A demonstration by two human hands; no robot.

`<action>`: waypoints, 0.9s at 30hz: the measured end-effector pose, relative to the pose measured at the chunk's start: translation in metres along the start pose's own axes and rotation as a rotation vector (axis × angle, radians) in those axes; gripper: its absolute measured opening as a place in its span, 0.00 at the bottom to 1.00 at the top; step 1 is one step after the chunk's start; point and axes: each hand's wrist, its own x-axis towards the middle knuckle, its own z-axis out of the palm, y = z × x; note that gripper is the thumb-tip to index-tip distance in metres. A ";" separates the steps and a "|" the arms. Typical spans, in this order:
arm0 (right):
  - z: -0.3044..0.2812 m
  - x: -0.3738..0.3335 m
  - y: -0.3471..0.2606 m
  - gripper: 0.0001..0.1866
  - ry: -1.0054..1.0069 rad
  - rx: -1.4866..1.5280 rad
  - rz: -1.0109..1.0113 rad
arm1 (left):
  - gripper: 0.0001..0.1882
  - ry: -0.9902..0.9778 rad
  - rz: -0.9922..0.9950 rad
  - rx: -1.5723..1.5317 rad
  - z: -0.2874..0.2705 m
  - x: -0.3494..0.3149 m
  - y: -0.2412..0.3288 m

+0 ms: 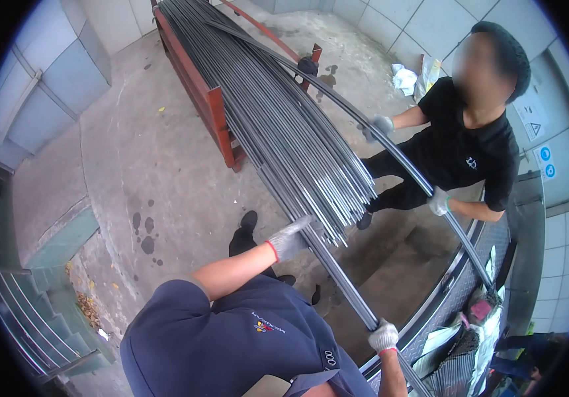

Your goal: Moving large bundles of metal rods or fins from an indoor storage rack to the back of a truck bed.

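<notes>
My left hand [289,241], in a pale work glove with a red cuff, grips a few long grey metal bars [344,281] at the edge of a larger stack. Farther down the same bars, my right hand [384,336], also gloved, is wrapped round them. The held bars slant from the stack toward the lower right, past the frame's edge. Beside them lies the big stack of metal bars [284,139], its near ends uneven. Whether the held bars are tubes or solid rods I cannot tell.
A red-brown steel rack [215,122] carries the stack. To the right, a co-worker [470,145] in black holds another long bar bundle [403,162] with both gloved hands. A tread-plate ledge [430,311] with wrapped bars [456,364] lies lower right. Steps with railings [33,324] stand left.
</notes>
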 end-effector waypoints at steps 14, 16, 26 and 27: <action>-0.108 0.093 -0.151 0.23 -0.219 0.146 -0.041 | 0.11 0.261 0.158 0.094 -0.003 0.111 0.160; -0.129 0.122 -0.196 0.24 -0.156 0.216 -0.136 | 0.12 0.284 0.185 0.075 -0.007 0.138 0.209; -0.154 0.207 -0.365 0.30 0.069 -0.005 -0.066 | 0.14 0.565 0.159 -0.005 -0.045 0.206 0.249; -0.143 0.198 -0.340 0.28 0.109 0.026 -0.050 | 0.14 0.540 0.165 0.044 -0.032 0.212 0.263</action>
